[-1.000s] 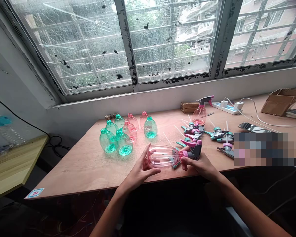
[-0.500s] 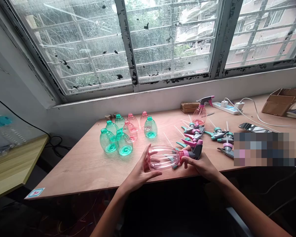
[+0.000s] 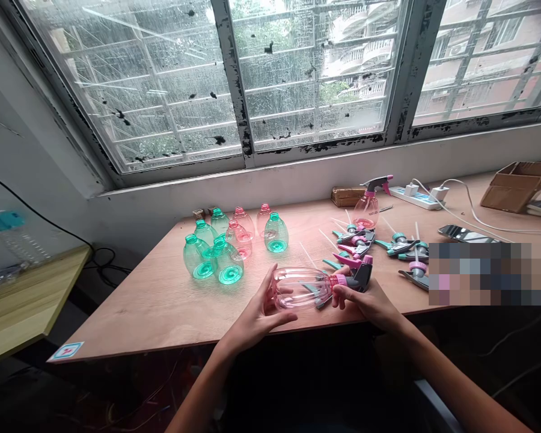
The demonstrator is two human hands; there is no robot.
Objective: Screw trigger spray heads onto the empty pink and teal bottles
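A clear pink spray bottle (image 3: 301,287) lies sideways in my hands above the table's front edge, its base to the left. My left hand (image 3: 262,307) is curved round the base, with the thumb below and the fingers behind. At the neck, my right hand (image 3: 365,300) has its fingers closed on the pink collar (image 3: 338,280). The grey and pink trigger head (image 3: 363,273) sits on the neck and points up and right. Behind the bottle lie several loose trigger heads (image 3: 358,242) with thin white tubes, in pink, teal and grey.
Several open green bottles (image 3: 228,264) and pink bottles (image 3: 243,219) stand at the left of the wooden table (image 3: 162,313). Farther back are an assembled pink spray bottle (image 3: 366,207), a power strip (image 3: 417,197), a phone (image 3: 466,233) and a cardboard box (image 3: 516,189).
Hardly anything differs. The view has shifted very slightly, and both hands keep the pink spray bottle in nearly the same pose.
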